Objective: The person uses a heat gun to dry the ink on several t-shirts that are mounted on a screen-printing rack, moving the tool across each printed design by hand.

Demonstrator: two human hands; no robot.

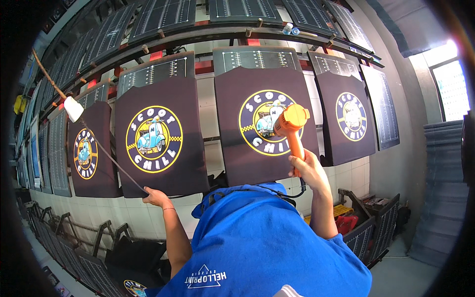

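My right hand (312, 171) is wrapped round the handle of an orange hair dryer (294, 117). Its round head is above the second dark T-shirt from the right (232, 161) and covers part of the printed scooter badge. My left hand (157, 197) closes on a thin dark cord (111, 156) at the lower edge of another dark T-shirt (188, 143). From there the cord slants up to a white block (73, 109), which hangs from a brown rope or stick. Two more dark T-shirts, one at the far left (101, 183) and one at the right (341, 148), carry the same round badge.
Each shirt lies on a tilted board along a rail (213, 35). Beyond it is another row of dark boards (163, 17). Small bottles (287, 28) stand on the rail. Behind me are more racks (94, 262) and a red item (346, 224). A grey curtain (440, 193) hangs right.
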